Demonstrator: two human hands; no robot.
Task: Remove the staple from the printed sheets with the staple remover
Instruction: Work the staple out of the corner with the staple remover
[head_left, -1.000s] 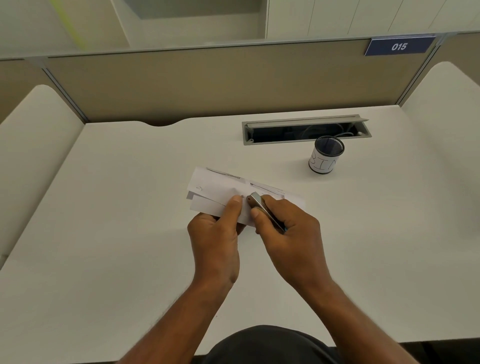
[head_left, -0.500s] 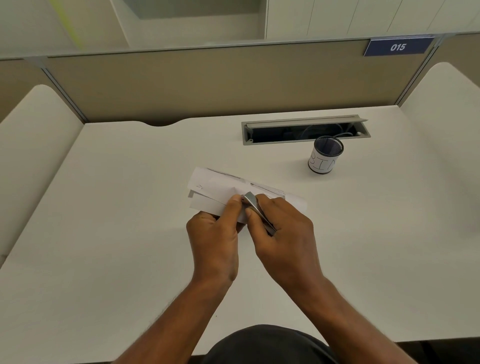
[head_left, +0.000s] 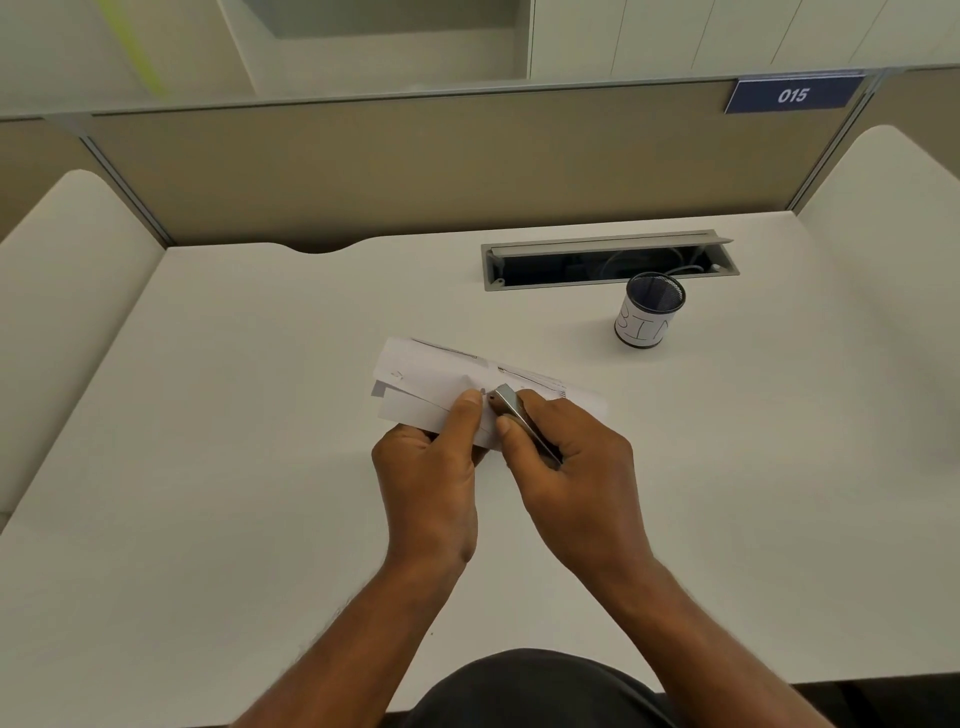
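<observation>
A white desk (head_left: 218, 467) fills most of the view, closed in at the far side by a tan partition (head_left: 415, 171) that carries a blue number plate (head_left: 793, 94) reading 015 at its far right. Set into the desk's far right part is an open grey cable tray (head_left: 610, 260), and just near of its right end stands a dark mesh cup (head_left: 649, 310) with a white label lettered BIN. At the near edge shows a dark garment (head_left: 535, 691) on the person's body. The printed sheets (head_left: 426, 379) lie around the middle of the desk, folded into a long strip running left to right, their near edge raised in the hands. The left hand (head_left: 431, 478) grips the strip's near edge, thumb pressed on top of the paper and the other fingers curled underneath. The right hand (head_left: 576, 467) is closed round the staple remover (head_left: 514, 410), thumb along its left side, fingers wrapped over its right. The metal tip of the tool rests on the paper just right of the left thumb, beside a small dark mark; whether that is the staple is too small to tell.
</observation>
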